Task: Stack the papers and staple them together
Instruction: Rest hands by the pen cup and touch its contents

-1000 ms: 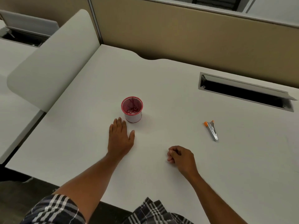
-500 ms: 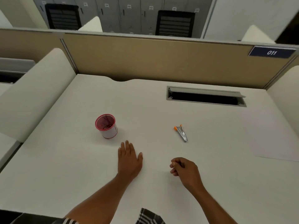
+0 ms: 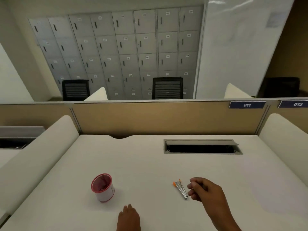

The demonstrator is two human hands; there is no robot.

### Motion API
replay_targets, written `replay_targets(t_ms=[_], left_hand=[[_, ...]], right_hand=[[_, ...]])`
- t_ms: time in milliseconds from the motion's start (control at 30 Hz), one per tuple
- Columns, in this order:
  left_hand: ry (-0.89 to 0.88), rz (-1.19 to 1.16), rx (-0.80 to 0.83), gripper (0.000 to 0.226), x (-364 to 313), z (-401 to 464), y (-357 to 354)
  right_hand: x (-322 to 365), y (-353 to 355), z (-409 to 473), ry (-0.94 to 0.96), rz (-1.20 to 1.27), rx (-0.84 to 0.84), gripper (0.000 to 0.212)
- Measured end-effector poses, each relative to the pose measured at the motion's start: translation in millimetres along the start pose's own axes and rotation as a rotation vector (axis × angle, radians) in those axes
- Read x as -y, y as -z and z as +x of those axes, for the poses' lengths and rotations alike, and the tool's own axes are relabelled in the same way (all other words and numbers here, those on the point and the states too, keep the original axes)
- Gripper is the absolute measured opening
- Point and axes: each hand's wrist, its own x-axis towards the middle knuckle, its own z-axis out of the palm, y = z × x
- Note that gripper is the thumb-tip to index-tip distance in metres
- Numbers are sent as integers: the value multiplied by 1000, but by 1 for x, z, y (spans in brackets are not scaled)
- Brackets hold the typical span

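Observation:
A small metal stapler [image 3: 180, 189] with orange tips lies on the white desk [image 3: 150, 164], right of centre. My right hand [image 3: 205, 190] hovers just right of it with curled fingers, the fingertips close to the stapler's near end and holding nothing. My left hand [image 3: 129, 217] rests flat on the desk at the bottom centre, fingers straight. A white sheet of paper [image 3: 280, 197] lies faintly visible on the desk's right side, hard to tell from the surface.
A red-rimmed cup [image 3: 102, 187] stands left of centre, beyond my left hand. An open cable slot [image 3: 202, 148] is cut into the desk at the back right. Tan partitions and white side dividers wall the desk in.
The view has tilted up. My right hand has moved forward and right, up to the stapler. My left hand has stayed flat on the desk.

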Motion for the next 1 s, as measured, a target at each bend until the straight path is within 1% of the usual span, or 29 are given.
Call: replay_targets(t_ms=[133, 267, 467, 633, 733, 800, 900, 1000], left_hand=[[-38, -1, -68, 67, 12, -16, -10], [-62, -3, -83, 67, 19, -26, -18], [-89, -74, -115, 69, 27, -29, -31], [-81, -187, -142, 74, 32, -27, -39], [-57, -312, -165, 79, 34, -25, -42], [-30, -448, -209, 78, 34, -24, -41], [63, -718, -308, 65, 33, -24, -38], [119, -923, -337, 53, 33, -27, -34]], right_hand=[[-15, -15, -2, -54, 10, 60, 20], [-51, -42, -7, -140, -48, 132, 16], [-103, -87, -7, -222, -262, 284, 20], [-127, -118, -2, -201, -457, 406, 17], [-134, -130, 2, -191, -505, 424, 16], [-138, -136, 5, -193, -524, 427, 15], [-144, -144, 9, -201, -539, 423, 14], [-148, -153, 13, -188, -574, 419, 16]])
